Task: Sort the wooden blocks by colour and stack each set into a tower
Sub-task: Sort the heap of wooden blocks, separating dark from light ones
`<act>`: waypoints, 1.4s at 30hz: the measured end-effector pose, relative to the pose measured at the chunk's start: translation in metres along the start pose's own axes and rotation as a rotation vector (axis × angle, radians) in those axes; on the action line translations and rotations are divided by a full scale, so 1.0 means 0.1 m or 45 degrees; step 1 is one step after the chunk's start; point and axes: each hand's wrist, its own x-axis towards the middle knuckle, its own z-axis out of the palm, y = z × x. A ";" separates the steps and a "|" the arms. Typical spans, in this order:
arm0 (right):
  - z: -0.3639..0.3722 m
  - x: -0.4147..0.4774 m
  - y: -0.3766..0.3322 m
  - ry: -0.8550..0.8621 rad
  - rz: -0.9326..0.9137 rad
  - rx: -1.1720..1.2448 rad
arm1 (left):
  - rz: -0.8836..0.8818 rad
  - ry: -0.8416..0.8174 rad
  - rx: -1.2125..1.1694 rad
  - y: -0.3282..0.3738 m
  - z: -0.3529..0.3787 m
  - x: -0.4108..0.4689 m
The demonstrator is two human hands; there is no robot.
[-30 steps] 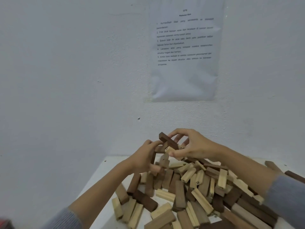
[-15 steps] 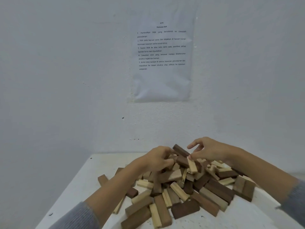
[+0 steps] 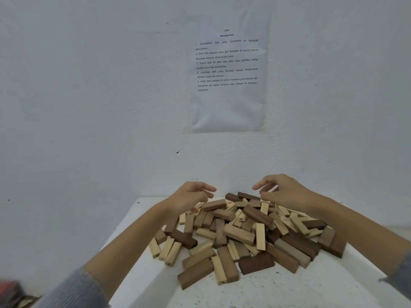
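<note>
A loose pile of wooden blocks (image 3: 239,234) covers the white table (image 3: 289,290). Pale, mid-brown and dark brown blocks lie mixed at all angles. A dark brown block (image 3: 255,264) lies at the near edge of the pile, and a pale block (image 3: 219,273) lies beside a mid-brown block (image 3: 195,274). My left hand (image 3: 191,194) hovers over the pile's far left side with loosely curved fingers, holding nothing. My right hand (image 3: 282,190) hovers over the far right side, fingers relaxed and spread, also holding nothing. No tower stands on the table.
A printed sheet of paper (image 3: 228,72) hangs on the white wall behind the table. The table's left edge (image 3: 124,221) drops off toward the floor. Something red and blurred (image 3: 9,290) sits at the lower left corner.
Both hands let go of the blocks they were handling at the pile's top and have spread apart above it. The raised dark block now lies in the pile.
</note>
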 end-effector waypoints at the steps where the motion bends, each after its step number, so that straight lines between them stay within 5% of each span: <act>1: 0.04 -0.01 -0.05 -0.001 -0.042 0.010 | 0.000 0.031 0.003 -0.04 -0.07 -0.03; 6: 0.33 0.00 -0.31 -0.120 -0.229 0.028 | -0.056 0.019 0.286 -0.33 -0.38 -0.21; 11: 0.74 -0.11 -0.59 -0.577 -0.515 -0.302 | -0.261 -0.419 0.758 -0.56 -0.49 -0.42; 15: 1.03 -0.18 -0.68 -0.836 -0.611 -0.600 | -0.296 -0.547 0.909 -0.67 -0.51 -0.48; 24: 1.24 -0.23 -0.68 -0.764 -0.565 -0.794 | -0.110 -0.304 0.983 -0.91 -0.44 -0.48; 42: 1.25 -0.39 -0.45 -0.532 -0.582 -0.358 | -0.190 -0.078 0.746 -0.81 -0.09 -0.61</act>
